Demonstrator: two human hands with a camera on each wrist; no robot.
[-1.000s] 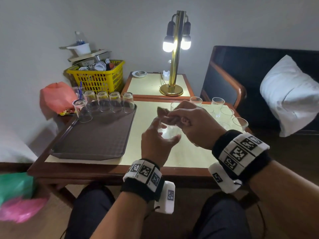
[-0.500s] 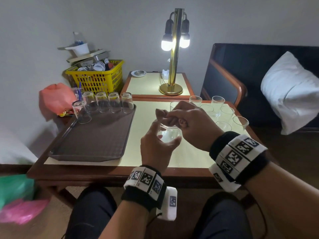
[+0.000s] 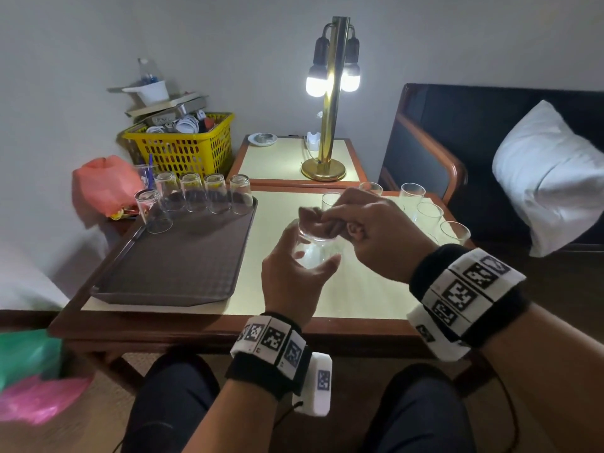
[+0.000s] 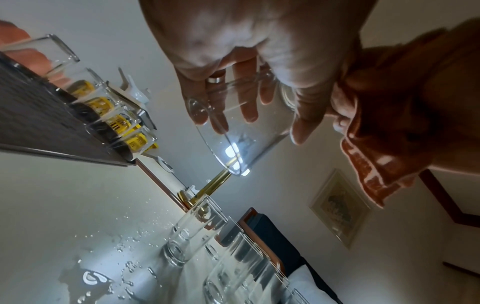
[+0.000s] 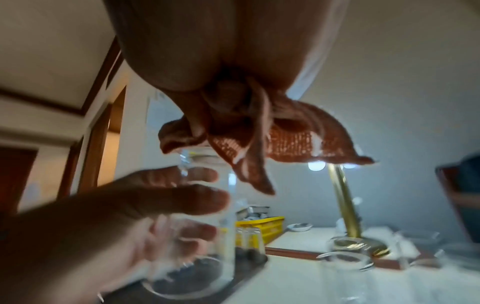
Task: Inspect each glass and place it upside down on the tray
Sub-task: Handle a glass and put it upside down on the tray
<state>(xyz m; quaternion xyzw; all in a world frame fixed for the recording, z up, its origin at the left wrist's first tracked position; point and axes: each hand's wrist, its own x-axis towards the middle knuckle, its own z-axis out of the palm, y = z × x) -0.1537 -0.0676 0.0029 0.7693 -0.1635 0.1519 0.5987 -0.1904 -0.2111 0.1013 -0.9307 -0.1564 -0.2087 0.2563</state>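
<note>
My left hand [image 3: 292, 278] wraps the upright glass [image 3: 316, 248], right hand [image 3: 369, 231] pinching a cloth [image 3: 318, 220] at its rim, tray [image 3: 183, 256] off to the left.

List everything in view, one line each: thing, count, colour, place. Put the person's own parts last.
held glass: one, clear, above the table
cloth: one, brown, at the held glass's mouth
inverted glasses: five, clear, far end of tray
tray: one, dark brown, table's left half
upright glasses: several, clear, table's right side
table: one, cream top with wood rim
water drops: clear, on the tabletop
lamp: one, brass, lit, on the rear side table
basket: one, yellow, behind the tray
pillow: one, white, on the dark seat
left hand: grips the held glass
right hand: grips the cloth
</note>
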